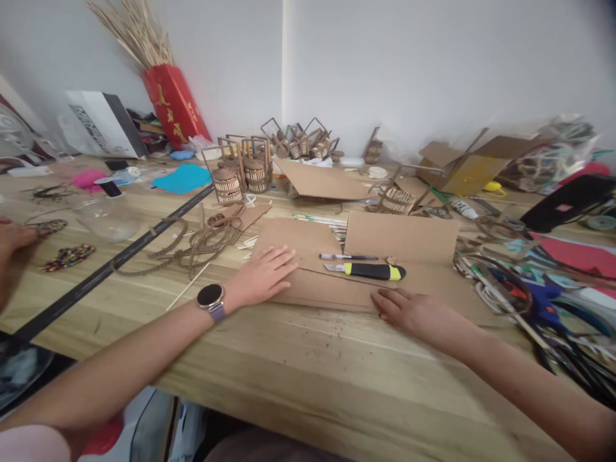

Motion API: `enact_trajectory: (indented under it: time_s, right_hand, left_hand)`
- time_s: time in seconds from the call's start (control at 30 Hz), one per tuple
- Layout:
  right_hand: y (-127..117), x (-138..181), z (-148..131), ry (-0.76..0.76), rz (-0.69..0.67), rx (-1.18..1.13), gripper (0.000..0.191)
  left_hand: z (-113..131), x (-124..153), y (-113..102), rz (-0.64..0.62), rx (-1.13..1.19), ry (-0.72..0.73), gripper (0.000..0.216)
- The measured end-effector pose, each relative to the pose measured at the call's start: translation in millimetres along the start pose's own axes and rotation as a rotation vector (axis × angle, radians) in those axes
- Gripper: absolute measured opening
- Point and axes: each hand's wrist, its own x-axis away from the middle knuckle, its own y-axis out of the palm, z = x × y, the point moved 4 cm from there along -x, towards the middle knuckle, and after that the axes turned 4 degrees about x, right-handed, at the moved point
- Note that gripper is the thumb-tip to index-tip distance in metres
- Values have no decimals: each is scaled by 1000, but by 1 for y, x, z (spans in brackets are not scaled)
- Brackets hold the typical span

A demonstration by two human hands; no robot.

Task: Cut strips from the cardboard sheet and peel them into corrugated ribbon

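My left hand (262,276), with a watch on the wrist, lies flat with fingers stretched out on the left part of a brown cardboard sheet (332,292) on the wooden table (308,366). My right hand (411,311) rests palm down, fingers loosely extended, on the sheet's near right edge. Between and just beyond the hands lie a black and yellow utility knife (373,271) and a thin pen (346,257) on the cardboard. Another cardboard piece (402,237) lies behind them. Neither hand holds anything.
Small woven cardboard baskets (240,176) and cardboard strips (202,240) stand behind the left hand. A long black ruler (110,266) crosses the left side. Scissors and tangled scraps (529,301) crowd the right. An open box (462,167) and a red vase (173,106) sit by the wall. Another person's hand (12,247) shows at far left.
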Motion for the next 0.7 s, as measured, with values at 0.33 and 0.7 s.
enact_trajectory:
  time_s: [0.33,0.7]
  right_hand:
    - [-37,-12,-10,-44,215,193,30]
    - [-67,-20,25,109,178,90,24]
  left_hand:
    - [44,-10,-15,17,-9,6,46]
    - [18,-26,-75,54,-94,-40,32]
